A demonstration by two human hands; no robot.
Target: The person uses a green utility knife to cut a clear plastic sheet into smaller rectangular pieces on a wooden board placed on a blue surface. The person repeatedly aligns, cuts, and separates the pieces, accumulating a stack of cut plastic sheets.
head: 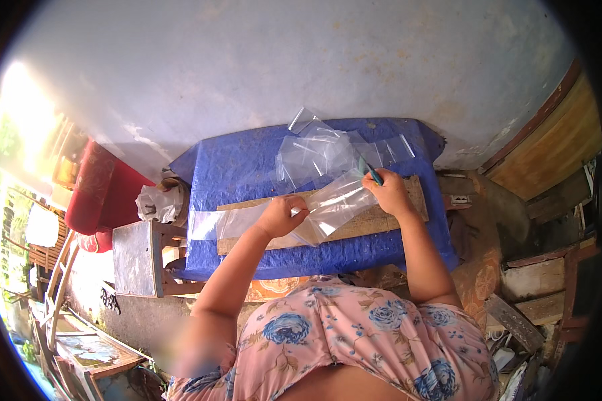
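Note:
My left hand point(283, 216) pinches a long strip of clear plastic film point(343, 200) near its middle. One end of the strip lies flat to the left, past the edge of a wooden board point(246, 244). Between my two hands the film is lifted and creased. In my right hand point(389, 191) is a slim blue-green handled tool point(375, 175), its tip pointing up and left; its exact kind is unclear. The film's right end reaches the fingers of that hand. Just beyond, several clear plastic pieces point(313, 153) lie in a loose overlapping pile.
A blue tarpaulin point(231, 155) covers the table, which stands against a pale wall point(301, 60). To the left are a small wooden stool point(136, 258), a white plastic bag point(159, 203) and a red upholstered seat point(98, 185). Wooden boards point(514, 321) crowd the lower right.

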